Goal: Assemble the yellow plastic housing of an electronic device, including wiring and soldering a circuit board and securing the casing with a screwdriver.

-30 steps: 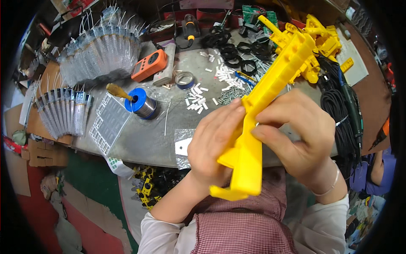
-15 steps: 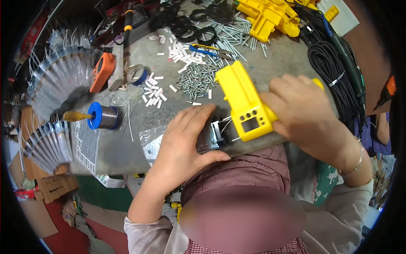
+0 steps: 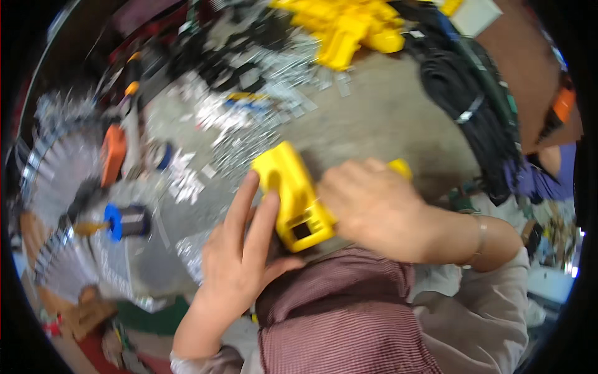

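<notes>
A yellow plastic housing (image 3: 296,209) with a square opening in its lower end is tilted over the table's near edge. From its right side my right hand (image 3: 374,209) grips it, fingers curled round; a yellow end sticks out past the knuckles. My left hand (image 3: 233,255) is against the housing's left side, two fingertips on its upper part and the thumb below its lower end. The dark part with a metal bracket seen earlier is hidden now. Beside the left hand lies a clear plastic bag (image 3: 192,252). Motion blurs the picture.
Screws (image 3: 246,146), white pieces (image 3: 184,177) and more yellow housings (image 3: 349,31) lie farther back. A blue solder spool (image 3: 128,221), an orange tool (image 3: 113,153) and fanned bagged parts (image 3: 62,165) are at left. Coiled black cable (image 3: 451,87) lies at right.
The yellow housing has come down and left, close against my left hand. My left fingers have lifted onto it. The dark bracketed part has gone out of sight, and the whole view has shifted.
</notes>
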A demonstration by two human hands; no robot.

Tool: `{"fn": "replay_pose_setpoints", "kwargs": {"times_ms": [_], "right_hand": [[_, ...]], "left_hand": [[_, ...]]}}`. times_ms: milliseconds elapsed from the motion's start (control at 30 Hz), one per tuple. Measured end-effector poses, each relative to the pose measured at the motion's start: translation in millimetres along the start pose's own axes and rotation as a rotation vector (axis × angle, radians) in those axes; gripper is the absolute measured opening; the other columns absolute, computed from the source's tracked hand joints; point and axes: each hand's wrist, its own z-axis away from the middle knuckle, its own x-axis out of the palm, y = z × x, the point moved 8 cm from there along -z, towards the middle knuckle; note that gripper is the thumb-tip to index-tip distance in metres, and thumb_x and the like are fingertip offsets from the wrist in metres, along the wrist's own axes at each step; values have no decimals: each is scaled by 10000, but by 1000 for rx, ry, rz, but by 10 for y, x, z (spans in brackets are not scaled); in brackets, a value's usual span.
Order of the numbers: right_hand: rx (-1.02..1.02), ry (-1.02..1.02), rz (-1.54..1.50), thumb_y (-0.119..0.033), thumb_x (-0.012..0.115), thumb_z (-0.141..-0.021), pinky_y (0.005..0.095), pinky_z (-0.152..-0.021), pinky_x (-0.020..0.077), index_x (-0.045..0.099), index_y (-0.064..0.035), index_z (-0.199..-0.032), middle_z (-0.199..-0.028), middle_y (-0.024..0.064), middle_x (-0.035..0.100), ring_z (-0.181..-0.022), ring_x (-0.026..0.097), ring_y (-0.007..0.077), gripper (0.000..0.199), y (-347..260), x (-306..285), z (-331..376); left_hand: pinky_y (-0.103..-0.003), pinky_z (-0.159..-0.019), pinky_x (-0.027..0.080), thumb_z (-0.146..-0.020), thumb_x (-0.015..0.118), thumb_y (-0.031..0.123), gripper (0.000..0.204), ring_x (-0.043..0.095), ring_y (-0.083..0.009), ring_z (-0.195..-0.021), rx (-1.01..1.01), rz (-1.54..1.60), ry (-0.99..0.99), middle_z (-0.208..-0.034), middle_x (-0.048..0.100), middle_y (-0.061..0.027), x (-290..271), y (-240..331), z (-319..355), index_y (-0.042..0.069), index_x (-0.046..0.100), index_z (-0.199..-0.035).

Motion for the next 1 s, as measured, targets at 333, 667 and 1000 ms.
{"fn": "replay_pose_setpoints", "kwargs": {"times_ms": [333,667,1000], "right_hand": [[436,547,-307,-228,764,-717,403,-937,459,657,-85,-1138,-1139,114,623,-1058,570,304,457,1335,-684,686],[765,823,-76,-214,709,-836,376,-812,521,564,35,-1261,-1000,144,695,-890,673,286,514,2499,-841,1841],[502,1282,-2126,-389,551,-900,386,-839,473,521,-53,-1091,-782,21,541,-766,568,174,387,1294,-81,576]], "left_hand": [[-353,-599,524,-643,843,400,987,633,-283,-746,224,-131,-124,-1415,473,-211,248,97,4,117,326,-1434],[-352,-661,539,-619,877,292,963,658,-286,-777,109,58,-157,-1382,538,-162,241,52,-116,19,383,-1400],[-340,-678,556,-543,898,193,1031,662,-284,-809,115,122,-95,-1388,533,-165,273,23,-170,32,368,-1413]]}}
